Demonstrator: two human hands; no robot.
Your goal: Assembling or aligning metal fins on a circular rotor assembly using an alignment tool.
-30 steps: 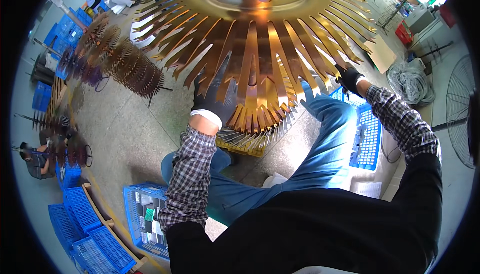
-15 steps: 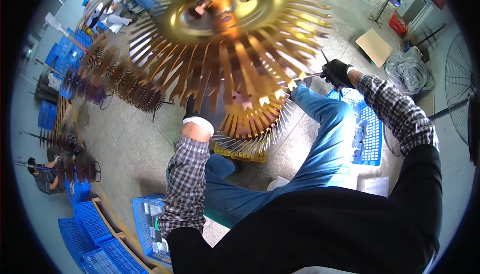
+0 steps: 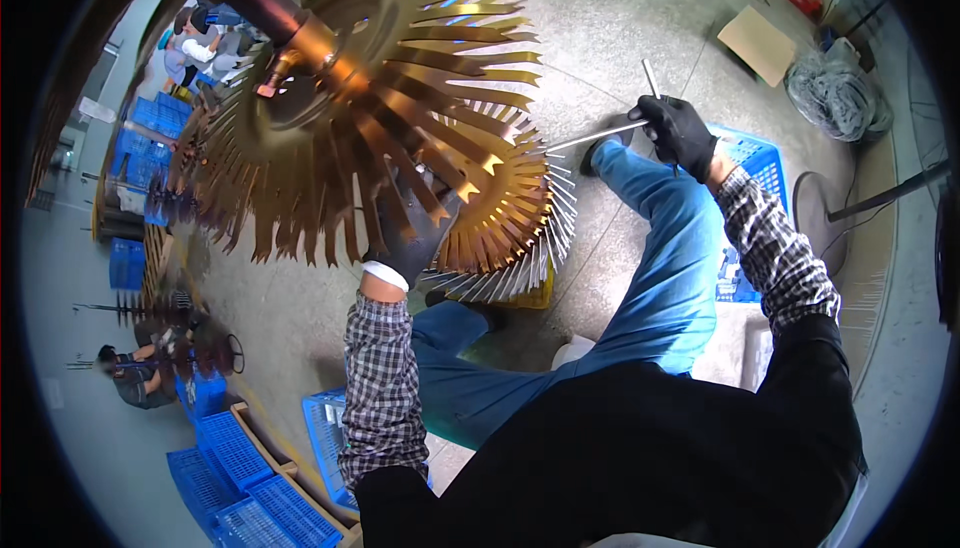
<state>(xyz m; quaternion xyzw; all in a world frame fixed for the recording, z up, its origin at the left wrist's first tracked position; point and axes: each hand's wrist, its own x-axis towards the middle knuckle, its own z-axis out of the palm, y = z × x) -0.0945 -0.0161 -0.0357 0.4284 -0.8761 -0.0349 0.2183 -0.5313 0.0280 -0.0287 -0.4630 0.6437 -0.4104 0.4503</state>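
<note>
A large brass-coloured wheel (image 3: 280,118) with long forked fins hangs at upper left on a dark shaft (image 3: 275,8). Below it is a second finned wheel (image 3: 500,208), ringed with silvery strips. My left hand (image 3: 410,228), in a black glove, reaches in behind the upper wheel's fins; they hide most of its fingers. In its black glove, my right hand (image 3: 680,138) is closed round the crossbar of a T-handle wrench (image 3: 595,136). The wrench's thin silver shaft points left to the lower wheel's edge; whether its tip touches anything is hidden.
A blue crate (image 3: 750,153) stands beyond my right knee, with a cardboard sheet (image 3: 757,45) and a bundle of clear plastic (image 3: 835,93) farther off. Blue baskets (image 3: 275,508) line the lower left. Other people (image 3: 150,358) sit working at left. A yellow crate (image 3: 540,293) is under the lower wheel.
In my view the upper wheel has shifted left and looks tilted, uncovering more of the lower wheel and my left hand. The wrench in my right hand has turned, its crossbar standing higher.
</note>
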